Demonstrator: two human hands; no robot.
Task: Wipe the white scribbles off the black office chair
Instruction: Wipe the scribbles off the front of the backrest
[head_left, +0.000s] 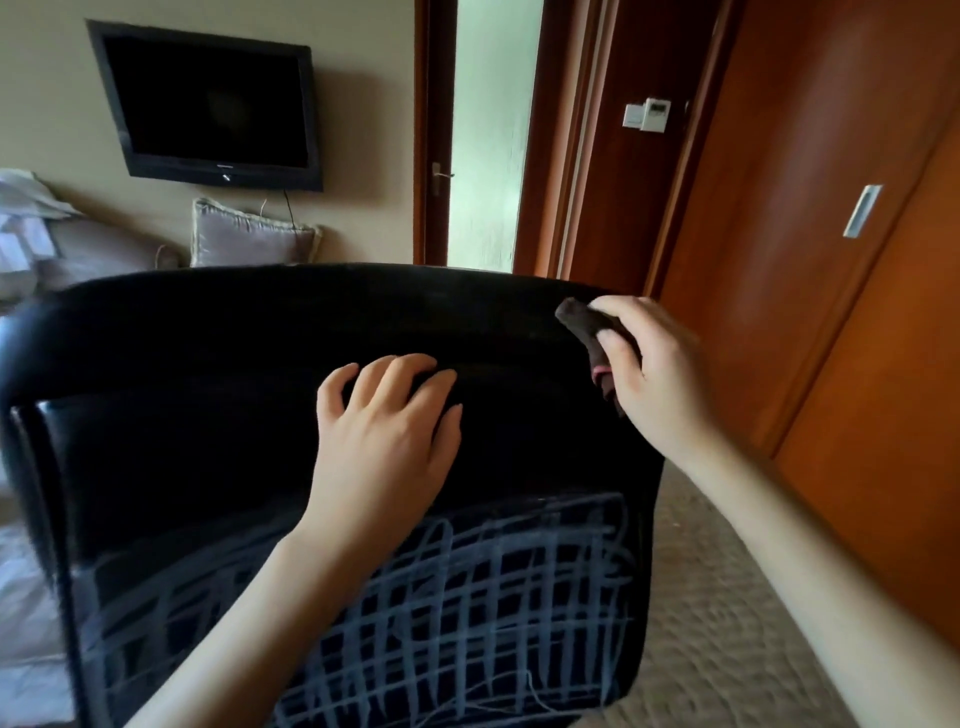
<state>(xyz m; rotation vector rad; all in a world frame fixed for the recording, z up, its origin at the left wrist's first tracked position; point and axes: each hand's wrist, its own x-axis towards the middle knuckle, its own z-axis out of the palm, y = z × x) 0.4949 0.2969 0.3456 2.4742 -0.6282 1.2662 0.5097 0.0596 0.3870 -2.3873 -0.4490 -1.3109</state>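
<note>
Wall-mounted television (208, 104) above a cushion (249, 239) — wooden doors (810, 208) right

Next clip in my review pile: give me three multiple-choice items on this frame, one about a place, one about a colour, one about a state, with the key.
1. Where do the white scribbles lie on the black office chair back?
A. lower part
B. top edge
C. nowhere

2. What colour is the rolled cloth?
A. white
B. dark brown
C. yellow

3. What is the left hand doing?
A. gripping the cloth
B. resting flat on the chair back
C. hanging clear of the chair

Key: 1 A, the crossed lines fill the lower panel, below the hand. 2 B, it shows dark brown in the grip of the right hand. 3 B, its fingers are spread on the black surface and hold nothing.
</note>
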